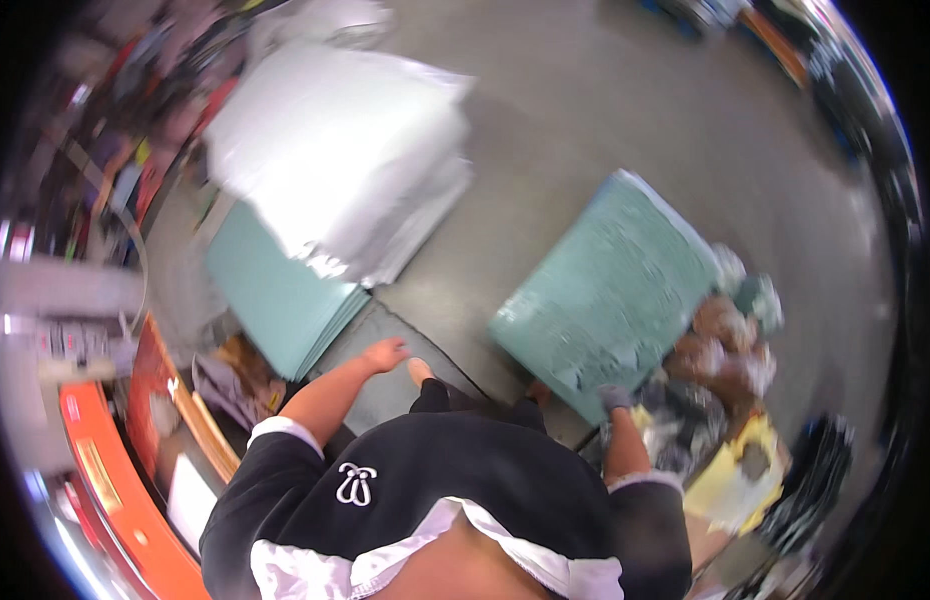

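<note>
My left hand is bare and hangs in front of my body, its fingers loosely stretched to the right with nothing seen in them. It is nearest to a stack of flat pale green sheets on the floor. My right hand looks grey, as if gloved, and is at the near right edge of a large green slab or stack with a worn, patchy top. Blur hides its fingers, so I cannot tell whether it touches the slab. A big white plastic-wrapped stack rests beyond and partly over the green sheets.
Clear plastic bags with brown and green contents lie right of the slab. Nearer are a torn yellow sheet and dark bundled material. An orange cabinet or machine stands at my left, with cluttered goods farther off.
</note>
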Motion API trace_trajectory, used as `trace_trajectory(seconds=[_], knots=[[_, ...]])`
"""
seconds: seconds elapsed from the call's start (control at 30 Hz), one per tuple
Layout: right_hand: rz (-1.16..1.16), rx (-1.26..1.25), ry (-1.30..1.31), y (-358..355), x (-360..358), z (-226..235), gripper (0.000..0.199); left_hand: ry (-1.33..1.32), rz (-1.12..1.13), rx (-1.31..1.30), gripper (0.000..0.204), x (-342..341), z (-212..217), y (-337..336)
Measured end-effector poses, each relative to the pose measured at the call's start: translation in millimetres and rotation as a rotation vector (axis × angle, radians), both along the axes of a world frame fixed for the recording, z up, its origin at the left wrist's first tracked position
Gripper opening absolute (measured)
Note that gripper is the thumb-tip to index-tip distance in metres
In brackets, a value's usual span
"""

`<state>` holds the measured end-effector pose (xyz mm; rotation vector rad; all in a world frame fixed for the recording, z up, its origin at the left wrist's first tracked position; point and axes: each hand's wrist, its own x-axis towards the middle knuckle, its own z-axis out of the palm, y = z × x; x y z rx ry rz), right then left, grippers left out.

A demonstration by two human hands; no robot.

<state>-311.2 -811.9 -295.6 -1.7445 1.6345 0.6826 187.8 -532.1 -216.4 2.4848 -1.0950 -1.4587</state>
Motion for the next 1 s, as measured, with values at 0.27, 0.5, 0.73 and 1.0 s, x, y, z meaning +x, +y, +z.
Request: trace_trajectory(seconds=[0.27, 0.5, 0.73, 1.0], knots=[[-0.02, -0.124, -0.417, -19.9, 322.9, 45.8, 0.026, 0.02, 0.292, -0.213, 0.043, 72.8, 18.2, 105.4], [1.06, 0.169, -0.645, 129.3, 573.0, 83.1, 0.038, -0.015, 0.838, -0.34, 0.042, 158.1, 78.2, 184.3], [1.503, 0.42, -0.643, 221.1, 766.8, -5.5, 0.033, -0.199, 1.063, -0.307, 0.038, 162.4, 83.6, 230.9], [1.992, 0.308, -0.593, 316.3, 832.4, -164.4, 0.025, 0.053, 1.305, -0.206, 0.043, 99.6, 29.9, 230.1]])
